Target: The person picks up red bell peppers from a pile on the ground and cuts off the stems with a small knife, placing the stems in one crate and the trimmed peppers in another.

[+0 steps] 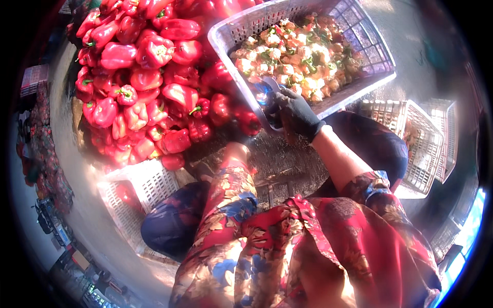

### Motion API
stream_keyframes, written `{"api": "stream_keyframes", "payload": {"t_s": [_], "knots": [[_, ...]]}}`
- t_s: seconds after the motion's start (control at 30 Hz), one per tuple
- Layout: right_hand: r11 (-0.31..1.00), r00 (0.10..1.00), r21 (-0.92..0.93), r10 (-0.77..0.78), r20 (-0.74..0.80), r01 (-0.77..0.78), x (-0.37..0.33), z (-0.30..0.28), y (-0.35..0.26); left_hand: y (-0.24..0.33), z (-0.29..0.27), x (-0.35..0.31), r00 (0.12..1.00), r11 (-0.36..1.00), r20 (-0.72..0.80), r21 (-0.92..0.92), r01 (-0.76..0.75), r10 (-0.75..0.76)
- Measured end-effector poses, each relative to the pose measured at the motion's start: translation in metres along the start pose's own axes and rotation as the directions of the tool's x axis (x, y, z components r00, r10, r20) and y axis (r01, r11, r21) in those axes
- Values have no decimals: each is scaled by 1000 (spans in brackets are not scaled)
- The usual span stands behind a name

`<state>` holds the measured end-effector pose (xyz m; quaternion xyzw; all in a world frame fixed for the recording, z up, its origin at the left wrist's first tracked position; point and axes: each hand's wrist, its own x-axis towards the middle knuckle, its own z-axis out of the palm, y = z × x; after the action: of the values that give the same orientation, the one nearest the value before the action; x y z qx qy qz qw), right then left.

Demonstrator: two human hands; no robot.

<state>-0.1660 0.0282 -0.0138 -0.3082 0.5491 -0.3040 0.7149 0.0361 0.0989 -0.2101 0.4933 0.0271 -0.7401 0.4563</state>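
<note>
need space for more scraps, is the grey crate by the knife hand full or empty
Partly full: the grey crate holds a layer of pepper cores, with wall showing above.

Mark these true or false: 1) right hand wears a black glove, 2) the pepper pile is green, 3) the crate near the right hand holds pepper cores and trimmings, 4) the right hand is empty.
1) True: the right hand wears a black glove.
2) False: the pepper pile is red.
3) True: the grey crate holds pale cores and trimmings.
4) False: it grips a curved metal tool.
The left hand reaches toward a pepper; its grip is unclear.
</note>
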Motion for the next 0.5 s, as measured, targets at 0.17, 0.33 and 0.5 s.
{"api": "stream_keyframes", "payload": {"t_s": [0.17,0.33,0.5], "knots": [[994,998,85,-61,-26,63,12,3,7,-7,-5,6,999,998,-11,-51,34,-35],[997,997,14,78,18,-78,14,3,2,-10,-14,5,999,989,10,-140,46,-45],[1000,999,-3,-11,31,11,4,19,-23,12,-15,-20,998,970,57,-236,51,-38]]}}
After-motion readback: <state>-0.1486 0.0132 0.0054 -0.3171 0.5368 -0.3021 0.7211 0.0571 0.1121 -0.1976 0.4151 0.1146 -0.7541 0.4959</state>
